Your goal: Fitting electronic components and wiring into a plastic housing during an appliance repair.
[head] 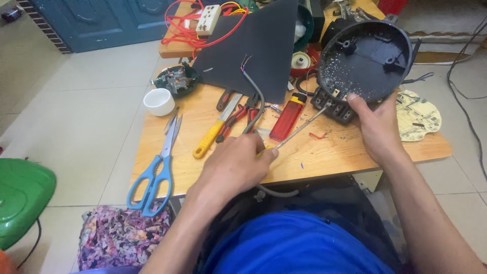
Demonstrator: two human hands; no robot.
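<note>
Near the table's front edge, the left hand (234,166) is closed around a screwdriver (299,129), its thin shaft slanting up toward the right hand (374,126). That hand grips the lower rim of a round black housing (366,57), tilted up on edge, thumb on the rim; the screwdriver's tip reaches the black terminal block (332,105) just below it. Between the hands lies a red lighter (287,118). Beyond the left hand are red-handled pliers (238,117), a yellow-handled knife (215,129) and a grey cable (256,99); further left, blue scissors (154,175) and a white cup (159,101).
</note>
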